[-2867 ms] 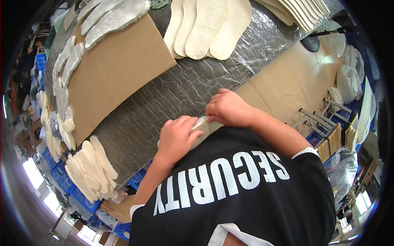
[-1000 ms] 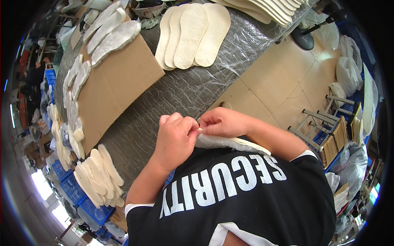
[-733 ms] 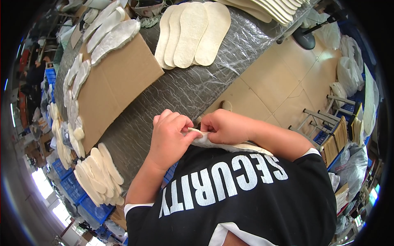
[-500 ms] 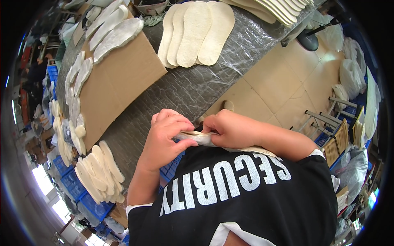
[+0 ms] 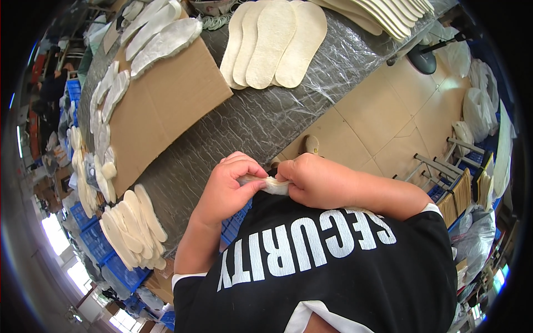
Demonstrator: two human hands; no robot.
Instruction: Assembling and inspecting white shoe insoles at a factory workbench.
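Note:
Close to my body, both hands grip a cream and white fuzzy insole (image 5: 276, 187), seen nearly edge-on. My left hand (image 5: 232, 185) pinches its left end between thumb and fingers. My right hand (image 5: 317, 180) is closed on it just to the right, with curled fingers covering much of the piece. A narrow strip of it shows between the two hands. On the table (image 5: 252, 125) beyond lies a fanned group of cream felt insoles (image 5: 270, 47).
A brown cardboard sheet (image 5: 166, 100) lies on the table, with fluffy white insoles (image 5: 166, 44) along its edge. Loose insoles (image 5: 130, 230) are heaped at the table's left. More insoles (image 5: 383, 14) stand stacked at the far right. A metal-framed stool (image 5: 438, 166) stands to the right.
My hands have moved closer together on the insole. Its opened-looking edge between them is now pinched together, and my left fingers have closed in on it.

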